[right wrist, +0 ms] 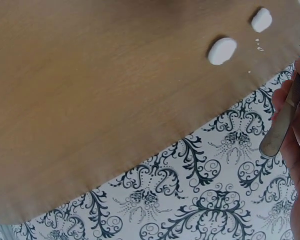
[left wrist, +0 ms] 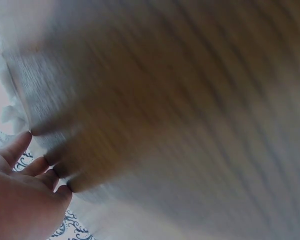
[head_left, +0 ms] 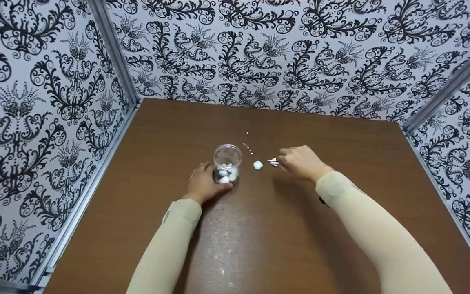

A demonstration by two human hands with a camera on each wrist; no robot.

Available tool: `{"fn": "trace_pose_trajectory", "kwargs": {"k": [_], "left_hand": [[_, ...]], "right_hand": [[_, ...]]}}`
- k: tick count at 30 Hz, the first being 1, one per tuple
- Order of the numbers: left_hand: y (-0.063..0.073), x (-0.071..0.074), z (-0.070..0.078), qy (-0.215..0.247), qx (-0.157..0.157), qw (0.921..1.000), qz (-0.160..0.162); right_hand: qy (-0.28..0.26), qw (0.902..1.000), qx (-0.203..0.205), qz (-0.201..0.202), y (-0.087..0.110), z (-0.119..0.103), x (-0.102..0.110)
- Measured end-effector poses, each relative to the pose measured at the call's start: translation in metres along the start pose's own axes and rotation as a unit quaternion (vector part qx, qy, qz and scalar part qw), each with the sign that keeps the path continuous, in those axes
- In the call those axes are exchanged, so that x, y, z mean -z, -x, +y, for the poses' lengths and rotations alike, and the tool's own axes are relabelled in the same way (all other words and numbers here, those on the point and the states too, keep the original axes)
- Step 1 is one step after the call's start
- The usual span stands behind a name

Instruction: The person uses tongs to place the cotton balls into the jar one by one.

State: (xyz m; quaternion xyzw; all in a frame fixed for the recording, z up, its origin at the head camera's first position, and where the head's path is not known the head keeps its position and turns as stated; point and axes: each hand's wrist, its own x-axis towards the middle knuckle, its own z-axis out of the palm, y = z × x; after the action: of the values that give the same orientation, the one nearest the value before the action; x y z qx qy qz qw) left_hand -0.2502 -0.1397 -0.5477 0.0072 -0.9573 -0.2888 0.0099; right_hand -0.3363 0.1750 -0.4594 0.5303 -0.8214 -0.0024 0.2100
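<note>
Nearest are two pale sleeves [head_left: 165, 249], reaching forward over the brown table [head_left: 259, 253]; a dark band [head_left: 323, 201] shows under the right cuff. The left hand [head_left: 204, 182] grips the lower side of a clear jar [head_left: 227, 157], its thumb along the near side and its fingers around the left. The jar stands upright, its mouth uncovered, with several white balls [head_left: 232, 177] heaped low inside. To its right, the right hand [head_left: 300, 161] pinches metal tweezers [right wrist: 281, 127], their narrow tips pointing left. One loose white ball [head_left: 258, 165] lies on the table between jar and tweezers; a second white ball [right wrist: 222, 51] lies to its right, overlapped by the tips in the head view, though I cannot tell whether they touch it. Just beyond, small white crumbs [head_left: 250, 151] trail across the wood. Past the far edge rises black-and-white patterned wall covering [head_left: 259, 53], framed by metal posts [head_left: 114, 53] at both corners.
</note>
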Motion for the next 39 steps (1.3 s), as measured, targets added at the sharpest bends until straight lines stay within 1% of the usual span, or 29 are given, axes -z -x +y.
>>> {"fn": "trace_pose_trajectory", "kwargs": {"k": [4, 9, 15, 24, 29, 34, 39], "left_hand": [[0.001, 0.000, 0.000, -0.003, 0.005, 1.0000, -0.003], [0.001, 0.000, 0.000, 0.006, 0.011, 0.9999, -0.008], [0.002, 0.000, 0.002, 0.011, 0.014, 0.9998, -0.007], [0.001, 0.002, 0.004, 0.011, 0.009, 0.9999, -0.003], [0.001, 0.002, 0.004, -0.003, 0.001, 1.0000, -0.004], [0.001, 0.003, 0.003, -0.007, 0.003, 1.0000, -0.006], [0.000, 0.001, 0.001, -0.010, 0.003, 0.9999, -0.006]], "right_hand": [[-0.004, 0.9998, -0.009, -0.017, 0.001, 0.000, -0.006], [-0.003, 0.9993, -0.013, -0.034, 0.002, 0.001, -0.017], [-0.008, 0.9989, -0.023, -0.039, 0.000, -0.001, -0.026], [-0.009, 0.9981, -0.032, -0.051, -0.007, -0.008, -0.030], [-0.011, 0.9974, -0.041, -0.058, -0.007, -0.009, -0.031], [-0.012, 0.9967, -0.046, -0.066, -0.006, -0.009, -0.033], [-0.006, 0.9971, -0.042, -0.062, -0.006, -0.009, -0.037]]}}
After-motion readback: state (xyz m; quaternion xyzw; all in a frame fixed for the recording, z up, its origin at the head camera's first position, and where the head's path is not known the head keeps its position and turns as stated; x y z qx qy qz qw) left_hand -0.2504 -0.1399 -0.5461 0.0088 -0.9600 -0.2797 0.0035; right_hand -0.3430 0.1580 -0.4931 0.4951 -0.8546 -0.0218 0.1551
